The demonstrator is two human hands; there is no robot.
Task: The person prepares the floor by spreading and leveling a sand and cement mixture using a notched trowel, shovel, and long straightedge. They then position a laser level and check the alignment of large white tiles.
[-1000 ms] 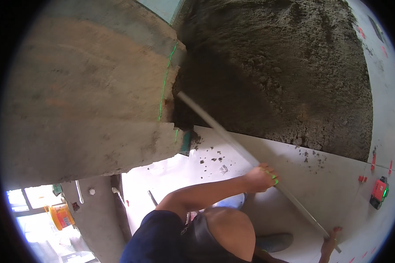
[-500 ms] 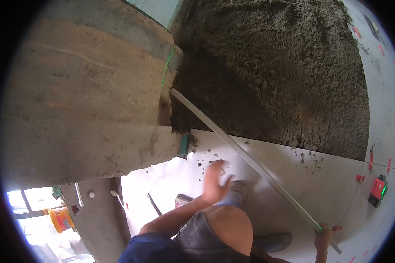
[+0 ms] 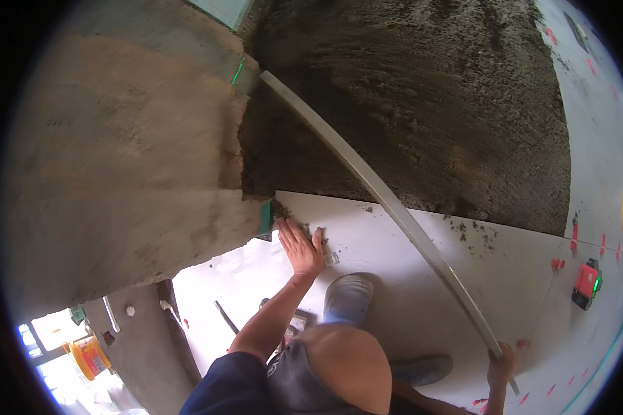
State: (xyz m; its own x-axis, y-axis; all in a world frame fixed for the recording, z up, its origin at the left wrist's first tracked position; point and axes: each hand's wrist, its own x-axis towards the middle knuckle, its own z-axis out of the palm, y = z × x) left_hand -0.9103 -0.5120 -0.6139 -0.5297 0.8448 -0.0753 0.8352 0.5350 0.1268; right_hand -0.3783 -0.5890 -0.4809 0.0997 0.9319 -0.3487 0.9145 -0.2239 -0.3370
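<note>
My right hand (image 3: pixel 502 364) is closed round the near end of a long metal straightedge (image 3: pixel 387 197). The bar runs diagonally over the white tiles (image 3: pixel 422 304) and the dark mortar bed (image 3: pixel 422 124), its far end by the wall's edge. With fingers stretched out, my left hand (image 3: pixel 301 250) lies palm down on the tile near the wall corner. Mortar crumbs (image 3: pixel 294 207) lie just beyond its fingertips. A small green piece (image 3: pixel 266 218) sits at the wall's foot beside that hand.
A red laser level (image 3: pixel 587 283) stands on the tiles at right, near red tile clips (image 3: pixel 574 236). More mortar crumbs (image 3: pixel 472 232) are scattered along the bed's near edge. The rough wall (image 3: pixel 131 166) fills the left. An orange-yellow bucket (image 3: pixel 90 356) is at lower left.
My left hand has moved left and forward from above my foot down to the tile by the wall corner. The straightedge's far end has slid farther forward over the mortar.
</note>
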